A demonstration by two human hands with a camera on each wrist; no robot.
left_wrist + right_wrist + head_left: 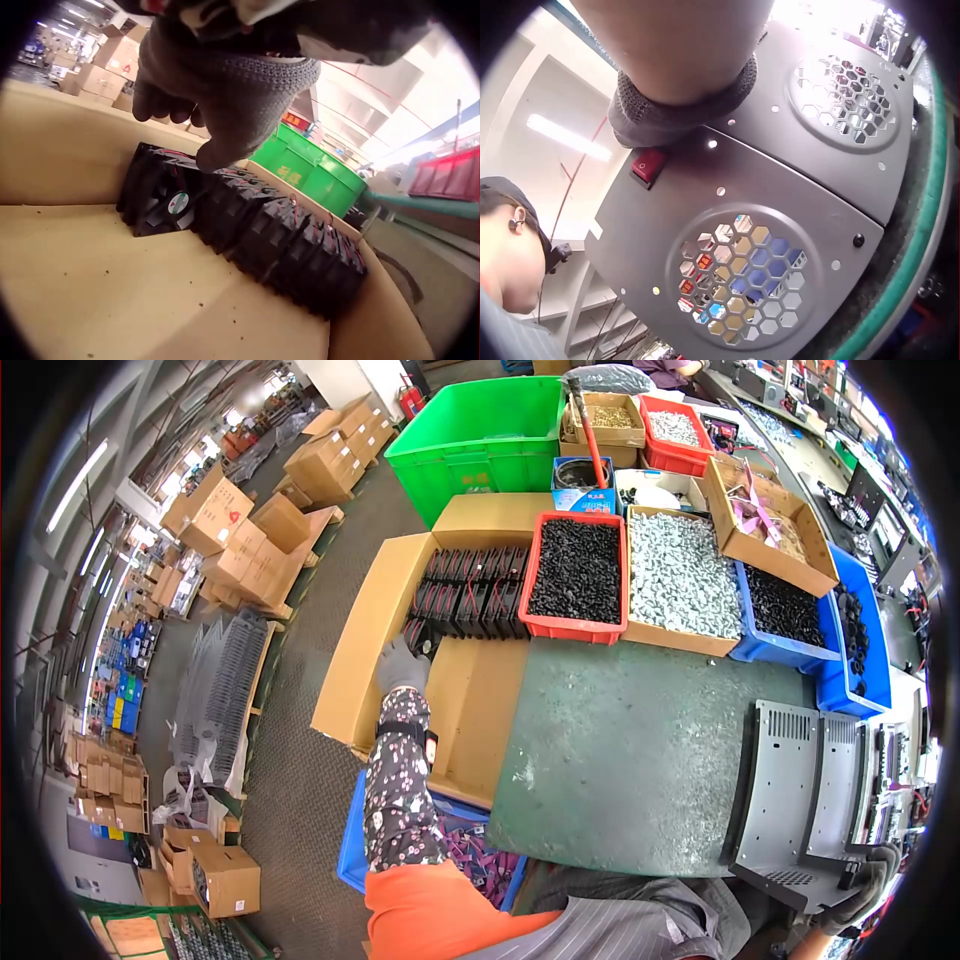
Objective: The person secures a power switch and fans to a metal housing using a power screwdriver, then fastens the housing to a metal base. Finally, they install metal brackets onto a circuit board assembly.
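Note:
My gloved left hand (402, 665) reaches into a cardboard box (365, 650) beside rows of black cooling fans (475, 595) with red wires. In the left wrist view this hand (217, 101) is above the fans, its fingers loosely bent and its thumb tip right at the top of the row. One fan (161, 199) leans at the row's end, its round label showing. At the table's right edge, my gloved right hand (865, 895) grips the end of a bent grey metal case panel (785, 790). The right wrist view shows honeycomb vents and a red switch (648, 165); the fingers are hidden there.
A second grey panel (835, 780) stands beside the first on the green tabletop (620, 760). Along the back are a red bin of black parts (575, 572), a carton of silvery parts (683, 580) and blue bins (862, 685). A green crate (475, 435) stands behind the fan box.

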